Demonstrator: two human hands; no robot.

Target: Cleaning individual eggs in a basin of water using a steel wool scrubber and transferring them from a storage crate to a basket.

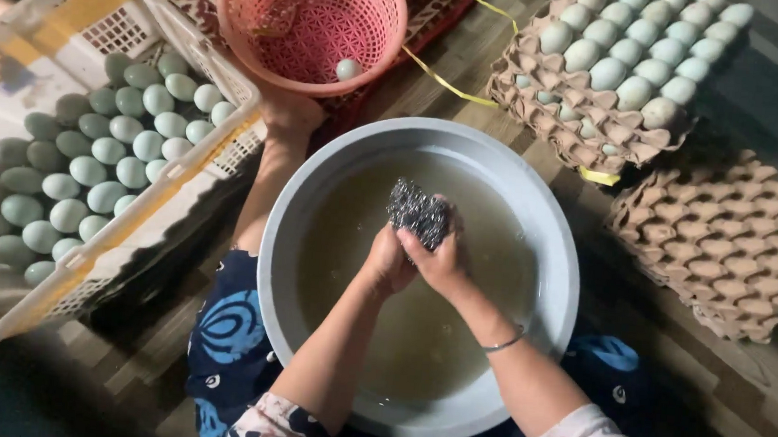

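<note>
Grey, round plastic basin [558,258] of cloudy water at centre, resting on dark wooden floor boards [715,378]. Over the water, both hands together: left hand [388,262] closed, likely around something hidden between the palms, cannot tell what; right hand [439,260] curled shut on a crumpled silver steel-wool scouring pad [418,213], held just above the water near the basin's middle. Thin metal bangle [503,343] on the right wrist. Floral sleeves and blue-patterned dark fabric at the near edge of the basin.

Beyond the far rim, another person's foot [288,116], touching a pink round mesh plastic basket [311,23] with one pale egg [348,69] inside. Left of the basin, a white slatted plastic crate [191,45] tilted, filled with pale green eggs [91,170]. Upper right, a stack of brown pulp egg trays [587,132] carrying rows of pale blue-green eggs [643,45], tied with a yellow strap [449,84]. Just beside it, lower right, bare brown pulp trays [716,241] stacked.
</note>
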